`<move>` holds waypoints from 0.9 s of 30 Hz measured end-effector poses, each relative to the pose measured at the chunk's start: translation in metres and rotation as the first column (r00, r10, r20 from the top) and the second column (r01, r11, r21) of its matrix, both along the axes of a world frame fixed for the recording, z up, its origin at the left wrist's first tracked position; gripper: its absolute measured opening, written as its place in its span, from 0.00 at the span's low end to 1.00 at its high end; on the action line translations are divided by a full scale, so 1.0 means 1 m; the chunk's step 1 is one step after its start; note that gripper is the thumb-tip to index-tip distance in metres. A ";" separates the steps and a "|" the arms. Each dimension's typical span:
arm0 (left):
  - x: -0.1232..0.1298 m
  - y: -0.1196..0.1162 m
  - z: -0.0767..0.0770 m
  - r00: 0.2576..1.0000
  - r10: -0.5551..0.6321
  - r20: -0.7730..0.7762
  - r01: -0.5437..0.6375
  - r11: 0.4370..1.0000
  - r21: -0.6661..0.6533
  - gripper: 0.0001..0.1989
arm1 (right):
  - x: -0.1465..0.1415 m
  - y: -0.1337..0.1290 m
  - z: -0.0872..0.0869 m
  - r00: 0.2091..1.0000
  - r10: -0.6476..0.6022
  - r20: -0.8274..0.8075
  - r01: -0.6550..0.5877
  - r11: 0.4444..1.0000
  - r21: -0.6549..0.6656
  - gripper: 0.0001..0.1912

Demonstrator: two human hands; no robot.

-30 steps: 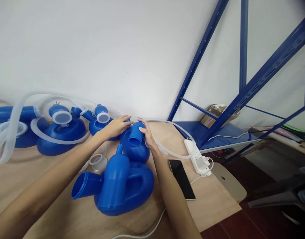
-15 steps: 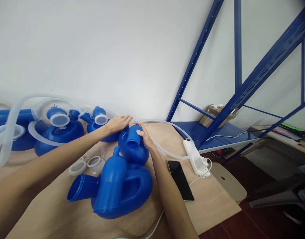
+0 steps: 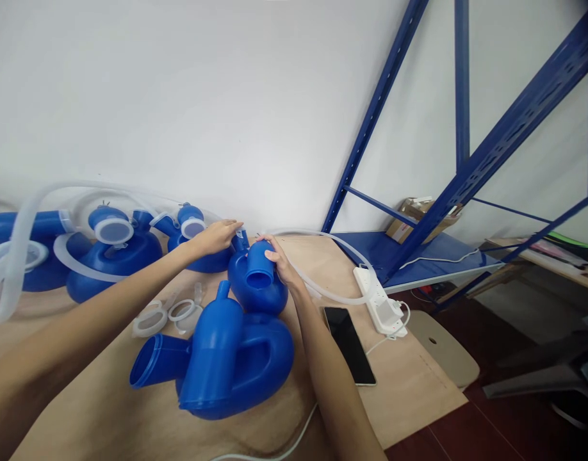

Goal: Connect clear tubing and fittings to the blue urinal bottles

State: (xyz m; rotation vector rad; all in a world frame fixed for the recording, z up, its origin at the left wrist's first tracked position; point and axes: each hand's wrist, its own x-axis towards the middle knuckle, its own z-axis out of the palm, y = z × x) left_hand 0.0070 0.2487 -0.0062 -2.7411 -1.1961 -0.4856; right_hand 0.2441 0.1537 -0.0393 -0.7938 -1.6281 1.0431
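Note:
My right hand (image 3: 281, 261) is closed round the upright neck of a blue plastic urinal bottle (image 3: 260, 298), whose round mouth faces me. Just left of that bottle's back spout (image 3: 241, 240), my left hand (image 3: 217, 237) hovers with its fingers curled together; whatever they hold, if anything, is hidden. A small translucent fitting shows on the spout. In front lies a second blue urinal bottle (image 3: 212, 358), its wide mouth uncapped and turned left. Translucent ring caps (image 3: 152, 320) rest to the left of it.
More blue urinal bottles with pale caps (image 3: 114, 250) and clear hoses (image 3: 22, 237) stand along the wall at left. A clear hose (image 3: 342, 299) loops at right. Nearby are a phone (image 3: 350, 349), a power strip (image 3: 378, 304) and a blue metal shelf (image 3: 419, 266).
My left hand has drawn back a little to the left, baring the spout behind it. My right hand stays on the bottle's neck, which has barely shifted.

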 end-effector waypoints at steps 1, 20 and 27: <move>0.003 -0.001 -0.001 1.000 0.021 0.012 -0.021 1.000 0.004 0.29 | 0.000 -0.001 0.001 1.000 0.010 0.008 -0.010 1.000 0.008 0.26; 0.039 -0.018 -0.011 0.941 0.308 0.142 -0.310 0.951 -0.003 0.23 | 0.001 -0.002 0.011 0.985 0.172 0.030 -0.173 0.984 0.028 0.23; 0.033 -0.001 0.005 0.905 0.394 0.158 -0.394 0.919 -0.035 0.26 | 0.002 -0.005 0.015 0.984 0.165 0.070 -0.169 0.984 0.056 0.23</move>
